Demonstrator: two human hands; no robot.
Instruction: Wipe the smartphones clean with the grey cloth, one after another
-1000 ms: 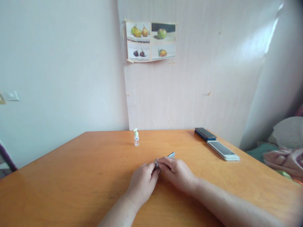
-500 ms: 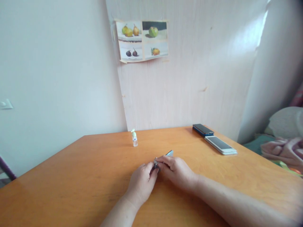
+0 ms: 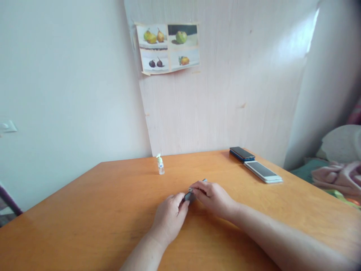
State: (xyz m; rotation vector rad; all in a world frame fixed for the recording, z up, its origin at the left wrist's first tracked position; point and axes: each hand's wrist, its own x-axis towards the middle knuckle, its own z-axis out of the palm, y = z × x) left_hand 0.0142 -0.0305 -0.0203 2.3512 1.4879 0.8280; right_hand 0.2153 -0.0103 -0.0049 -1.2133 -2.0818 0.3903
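Near end of dark phone (image 3: 192, 197), apparently, in grip of left hand (image 3: 169, 216)

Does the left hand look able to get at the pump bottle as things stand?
Probably yes, though the left hand would first have to let go of the flat grey object; only tabletop shows between it and the upright pump bottle.

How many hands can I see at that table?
2. The left hand holds the near end of a flat grey object; the right hand, over its farther part, pinches a small pale piece. No other hand shows.
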